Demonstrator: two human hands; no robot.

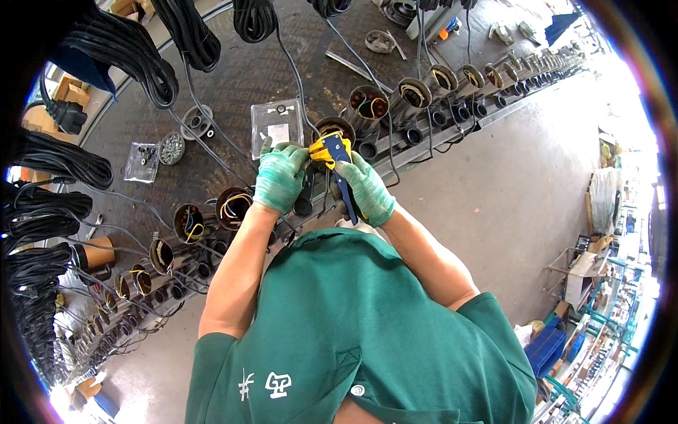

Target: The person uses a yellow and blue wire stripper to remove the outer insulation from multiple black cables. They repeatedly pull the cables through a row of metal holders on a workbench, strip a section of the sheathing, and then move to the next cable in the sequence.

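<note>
My right hand (369, 189), in a green-stained work glove, is closed around the handles of a yellow and dark blue wire stripper (344, 185). The tool's yellow jaw end points away from me, over a round metal housing (335, 126) that it partly covers. My left hand (280, 178), gloved alike, has its fingers bunched right beside the jaws; whatever they pinch is too small or hidden to make out. A black cable (298, 78) hangs down to this housing. Just right of it stands another open housing (369, 104) with coloured wires inside.
Rows of metal housings (413, 92) line the table edge on both sides. Coiled black cables (185, 32) hang along the far and left sides. On the dark tabletop (233, 92) are a clear tray (277, 113), a bowl of small parts (171, 148) and a clear bag (141, 162).
</note>
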